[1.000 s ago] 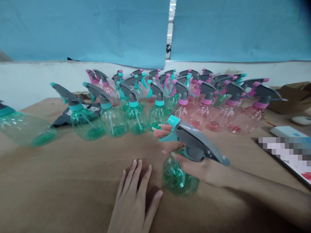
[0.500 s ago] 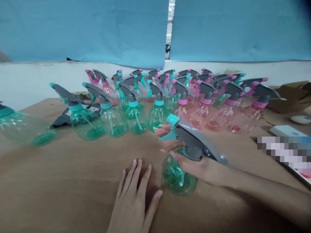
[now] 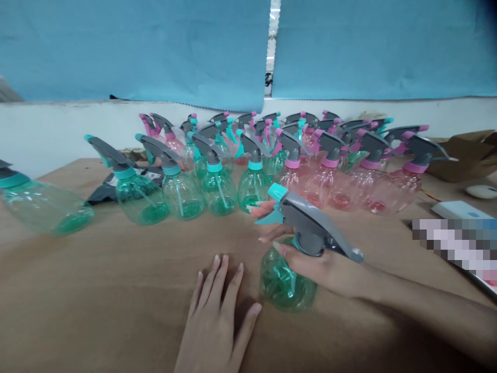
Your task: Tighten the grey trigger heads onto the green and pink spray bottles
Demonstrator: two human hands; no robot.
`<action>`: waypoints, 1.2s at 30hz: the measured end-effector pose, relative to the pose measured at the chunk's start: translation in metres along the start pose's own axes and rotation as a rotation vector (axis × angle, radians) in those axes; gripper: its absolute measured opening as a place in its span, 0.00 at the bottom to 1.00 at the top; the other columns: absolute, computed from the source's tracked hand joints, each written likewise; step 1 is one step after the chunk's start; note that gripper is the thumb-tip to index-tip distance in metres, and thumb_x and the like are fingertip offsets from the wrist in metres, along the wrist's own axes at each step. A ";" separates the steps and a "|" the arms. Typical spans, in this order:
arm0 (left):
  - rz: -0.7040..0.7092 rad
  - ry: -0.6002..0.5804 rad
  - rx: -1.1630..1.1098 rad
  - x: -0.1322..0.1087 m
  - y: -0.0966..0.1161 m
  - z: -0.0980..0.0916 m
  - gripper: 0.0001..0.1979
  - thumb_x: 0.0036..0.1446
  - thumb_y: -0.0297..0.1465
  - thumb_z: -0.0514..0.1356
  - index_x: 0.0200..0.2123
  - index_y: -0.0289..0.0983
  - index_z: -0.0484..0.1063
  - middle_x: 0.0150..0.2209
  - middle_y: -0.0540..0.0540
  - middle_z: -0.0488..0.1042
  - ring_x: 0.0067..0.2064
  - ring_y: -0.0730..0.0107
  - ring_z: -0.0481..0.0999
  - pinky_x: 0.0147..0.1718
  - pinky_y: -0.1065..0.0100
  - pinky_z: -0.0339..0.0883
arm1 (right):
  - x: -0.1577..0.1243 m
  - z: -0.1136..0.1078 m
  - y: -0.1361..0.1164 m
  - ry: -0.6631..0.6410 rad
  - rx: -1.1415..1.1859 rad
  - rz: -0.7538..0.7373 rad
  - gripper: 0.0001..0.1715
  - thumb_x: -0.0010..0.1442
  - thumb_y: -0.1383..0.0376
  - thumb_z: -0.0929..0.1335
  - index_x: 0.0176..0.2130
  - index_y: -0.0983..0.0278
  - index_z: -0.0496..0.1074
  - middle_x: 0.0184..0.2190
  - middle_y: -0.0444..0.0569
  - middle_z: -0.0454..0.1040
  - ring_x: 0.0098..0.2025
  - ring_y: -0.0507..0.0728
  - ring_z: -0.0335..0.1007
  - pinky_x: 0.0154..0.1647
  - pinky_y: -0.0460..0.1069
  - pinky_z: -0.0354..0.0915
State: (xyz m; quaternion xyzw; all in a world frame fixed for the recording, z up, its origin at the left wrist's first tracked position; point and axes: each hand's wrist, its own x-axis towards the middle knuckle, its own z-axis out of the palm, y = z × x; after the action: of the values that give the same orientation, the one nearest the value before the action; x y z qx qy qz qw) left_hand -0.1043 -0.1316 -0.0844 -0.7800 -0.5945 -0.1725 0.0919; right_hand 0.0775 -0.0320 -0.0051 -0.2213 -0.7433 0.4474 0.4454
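My right hand [image 3: 314,267] is wrapped round the neck of a green spray bottle [image 3: 285,287], just under its grey head with a turquoise nozzle and trigger. The bottle stands on the wooden table [image 3: 128,290], its nozzle pointing up and to the left. Flat on the tabletop to the left of that bottle lies my left hand [image 3: 217,321], palm down with the fingers spread, holding nothing. Beyond both hands, a front row holds several green bottles [image 3: 221,191] and several pink bottles [image 3: 337,191]. More sprayers crowd behind them, partly hidden.
At the far left stands another green bottle [image 3: 42,204]. A dark plastic packet [image 3: 104,189] lies behind the left bottles. On the right are a brown paper bag [image 3: 466,155], a white mouse [image 3: 480,191], a white box [image 3: 462,210] and a blurred-out flat item [image 3: 458,248]. Blue cloth [image 3: 135,46] hangs behind.
The view has shifted very slightly, so the bottles at the left appear a little further right. Both hands keep their places, the right one still round the spray bottle's neck.
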 end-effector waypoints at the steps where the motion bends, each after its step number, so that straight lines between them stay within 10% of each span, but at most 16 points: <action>1: -0.001 -0.003 -0.004 0.000 0.000 0.000 0.24 0.62 0.38 0.49 0.60 0.36 0.54 0.62 0.39 0.56 0.62 0.53 0.55 0.55 0.46 0.55 | 0.000 0.000 -0.002 0.003 -0.004 0.015 0.36 0.47 0.82 0.62 0.50 0.53 0.66 0.51 0.41 0.69 0.49 0.52 0.69 0.45 0.45 0.70; 24: -0.029 0.007 -0.031 -0.001 0.001 0.000 0.24 0.62 0.38 0.50 0.60 0.38 0.54 0.62 0.39 0.56 0.62 0.53 0.55 0.56 0.47 0.53 | 0.000 -0.008 -0.013 -0.006 -0.150 0.123 0.23 0.48 0.73 0.64 0.43 0.54 0.70 0.25 0.40 0.71 0.24 0.52 0.66 0.25 0.48 0.66; 36: -0.031 0.006 -0.014 0.000 0.000 0.000 0.23 0.61 0.37 0.52 0.58 0.36 0.58 0.61 0.38 0.58 0.61 0.53 0.56 0.55 0.46 0.56 | 0.003 -0.012 -0.009 -0.015 -0.174 0.048 0.22 0.47 0.74 0.64 0.41 0.55 0.71 0.28 0.39 0.72 0.21 0.50 0.62 0.24 0.47 0.64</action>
State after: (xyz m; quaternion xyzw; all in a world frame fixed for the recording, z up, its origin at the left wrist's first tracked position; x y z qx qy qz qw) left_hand -0.1045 -0.1315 -0.0844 -0.7709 -0.6048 -0.1806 0.0855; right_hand 0.0871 -0.0284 0.0065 -0.2737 -0.7772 0.3932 0.4080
